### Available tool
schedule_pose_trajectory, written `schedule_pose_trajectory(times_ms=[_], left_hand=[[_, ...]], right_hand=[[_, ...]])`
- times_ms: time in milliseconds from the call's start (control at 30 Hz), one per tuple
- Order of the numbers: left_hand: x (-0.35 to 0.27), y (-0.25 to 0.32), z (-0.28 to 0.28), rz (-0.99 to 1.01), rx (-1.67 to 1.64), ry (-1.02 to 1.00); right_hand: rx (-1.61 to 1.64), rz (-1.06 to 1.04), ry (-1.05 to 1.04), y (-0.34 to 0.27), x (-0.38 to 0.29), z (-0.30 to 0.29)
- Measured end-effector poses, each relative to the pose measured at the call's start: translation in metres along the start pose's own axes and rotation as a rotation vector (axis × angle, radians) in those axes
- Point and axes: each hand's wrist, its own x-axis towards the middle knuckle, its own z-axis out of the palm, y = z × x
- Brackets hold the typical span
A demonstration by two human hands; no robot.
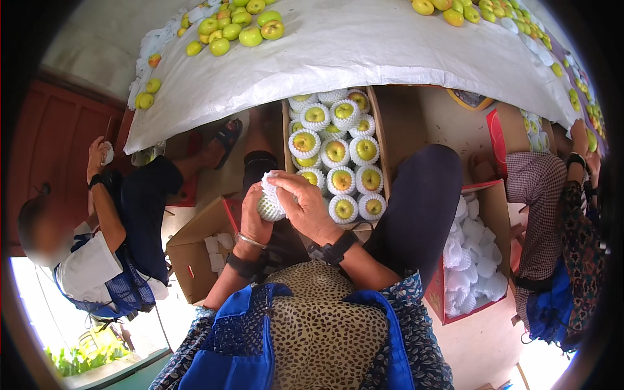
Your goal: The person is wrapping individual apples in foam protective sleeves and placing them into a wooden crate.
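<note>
A white foam fruit net with a green fruit inside, likely an apple, is between my two hands above my lap. My left hand wraps around its left side. My right hand lies over its right side, fingers at the upper edge of the net. Just beyond them stands an open cardboard box packed with green-and-yellow apples, each seated in a white foam net. Part of the box's near left corner is hidden behind my hands.
Loose apples lie on a white-sheeted table ahead. To my right, a red carton holds foam nets; at left sits another cardboard box with several nets. Co-workers sit left and right.
</note>
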Motion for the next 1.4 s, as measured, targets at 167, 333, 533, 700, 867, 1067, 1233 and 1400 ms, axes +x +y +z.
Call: schedule_pose_trajectory(times_ms=[167,333,533,700,867,1067,1233,1400], left_hand=[[0.007,0.004,-0.011,-0.168,-0.162,-0.024],[0.006,0.003,-0.01,-0.113,-0.117,0.007],[-0.001,-0.007,0.002,0.086,0.059,-0.023],[-0.01,-0.004,0.015,0.279,0.174,-0.038],[-0.004,-0.007,0.004,0.165,0.259,-0.042],[0.003,-0.001,-0.002,-0.031,0.157,-0.037],[0.004,0.003,-0.01,-0.123,-0.117,-0.158],[0.0,0.007,-0.005,-0.11,-0.199,-0.233]], right_hand=[[0.171,0.239,-0.101,-0.008,0.003,-0.006],[-0.008,0.074,-0.116,-0.004,0.003,-0.003],[-0.012,0.118,-0.045,0.0,0.002,0.002],[-0.132,0.079,-0.013,0.003,-0.001,0.006],[-0.313,0.081,-0.13,0.005,-0.004,0.008],[-0.159,0.105,-0.111,0.005,-0.002,0.003],[-0.112,0.192,-0.069,-0.005,0.006,-0.011],[0.0,0.222,0.066,0.007,0.001,-0.007]])
